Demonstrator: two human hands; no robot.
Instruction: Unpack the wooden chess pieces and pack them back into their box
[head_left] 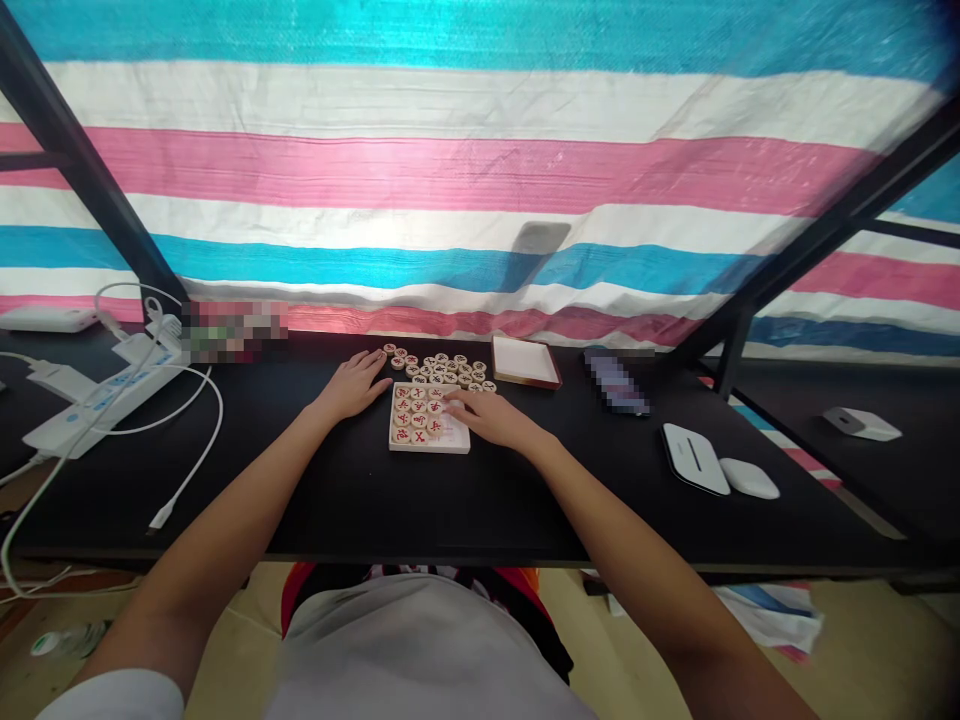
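Observation:
A small pale box (456,444) sits mid-table, holding several round wooden chess discs with red marks. More loose discs (442,368) lie in a cluster just behind it. My left hand (352,385) rests flat on the black table (360,500) at the box's left side, fingers stretched toward the loose discs. My right hand (487,415) lies over the box's right edge, fingers extended onto the discs inside; whether a disc is pinched under them is hidden. The box's lid (525,361) lies upturned to the right of the loose discs.
A white power strip (97,400) with cables (191,440) lies at the left. Two white devices (694,458) (748,478) sit at the right, another (861,423) on the neighbouring table. A striped tarp (480,180) hangs behind; black frame bars (810,250) slant at both sides.

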